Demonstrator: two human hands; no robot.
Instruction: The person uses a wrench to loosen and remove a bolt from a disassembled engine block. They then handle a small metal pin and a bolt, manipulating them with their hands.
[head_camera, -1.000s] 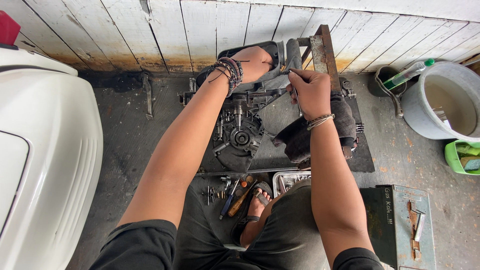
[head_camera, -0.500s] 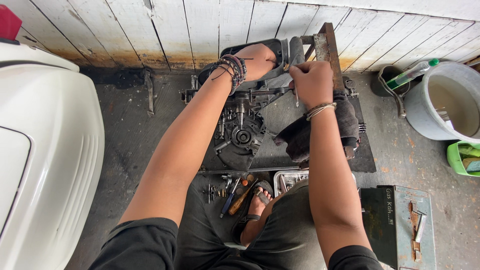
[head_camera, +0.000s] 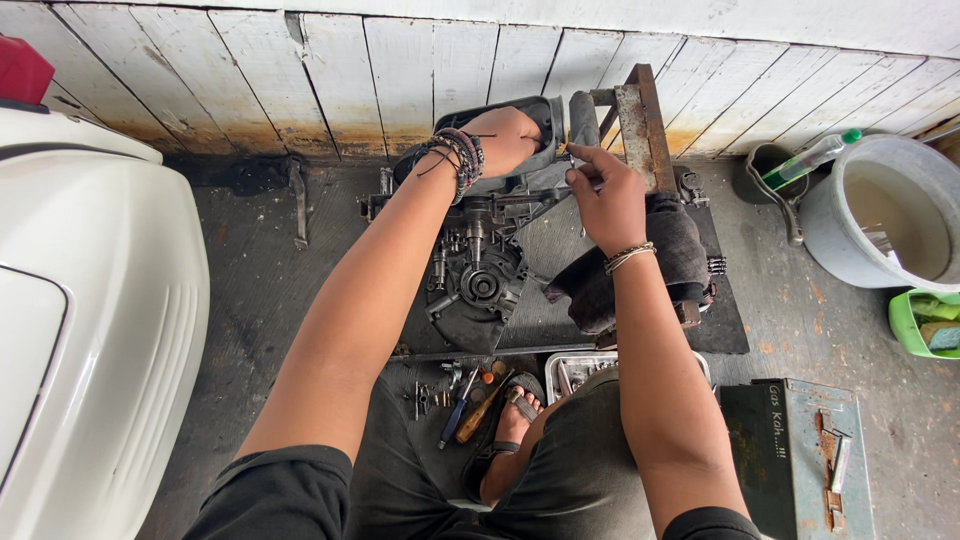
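The left hand (head_camera: 510, 135) is curling shut over the far top edge of the engine (head_camera: 480, 270), steadying it, while the right hand (head_camera: 605, 195) is pinching a thin metal tool (head_camera: 572, 168) between thumb and fingertips, its tip pressing into the upper part of the casing. The engine is sitting on a dark mat (head_camera: 725, 320) on the floor, close against the plank wall (head_camera: 400, 70), with a rusty steel frame (head_camera: 640, 125) touching its right side.

It looks heavy and rigid — cast metal, greasy and likely slippery, with gears and shafts showing in the open round cavity. Gripping the casing rim or the solid outer edge seems safest; the exposed internals look like poor holds. A dark rag (head_camera: 660, 260) is draping limp over its right end.

Small tools (head_camera: 470, 400) are lying near a sandalled foot (head_camera: 515, 415), a grey bucket (head_camera: 890, 215) is standing to the right, a green metal box (head_camera: 790, 450) beside the knee — and a smooth white panel (head_camera: 90, 300) is filling the left.
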